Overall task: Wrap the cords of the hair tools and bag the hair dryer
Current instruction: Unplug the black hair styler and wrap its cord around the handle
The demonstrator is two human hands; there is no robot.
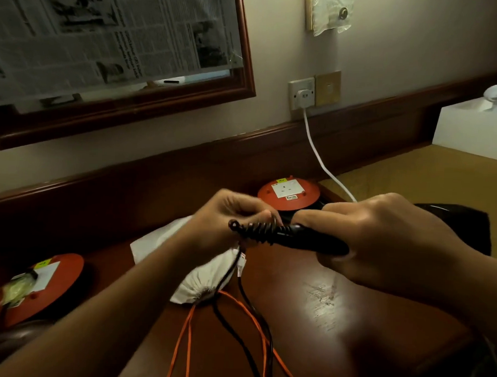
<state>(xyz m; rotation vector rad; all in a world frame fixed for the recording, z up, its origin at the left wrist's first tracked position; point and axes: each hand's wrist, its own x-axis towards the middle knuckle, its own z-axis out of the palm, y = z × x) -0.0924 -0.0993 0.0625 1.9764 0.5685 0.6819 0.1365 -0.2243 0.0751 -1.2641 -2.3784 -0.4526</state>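
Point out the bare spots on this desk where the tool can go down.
Free: the scuffed desk top under the right hand, right of the black cord. Crowded: the white bag and orange cable centre, one orange reel behind the hands, another far left.

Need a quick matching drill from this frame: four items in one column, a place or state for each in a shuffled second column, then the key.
Items:
1. black cord
2. white plug
3. white bag
4. orange cable

Places or states:
A. in the wall socket
B. lying on the desk under the left forearm
C. partly coiled around the handle of the tool that the right hand grips
D. trailing loose across the desk toward the camera

Pairs: 1-C, 2-A, 3-B, 4-D
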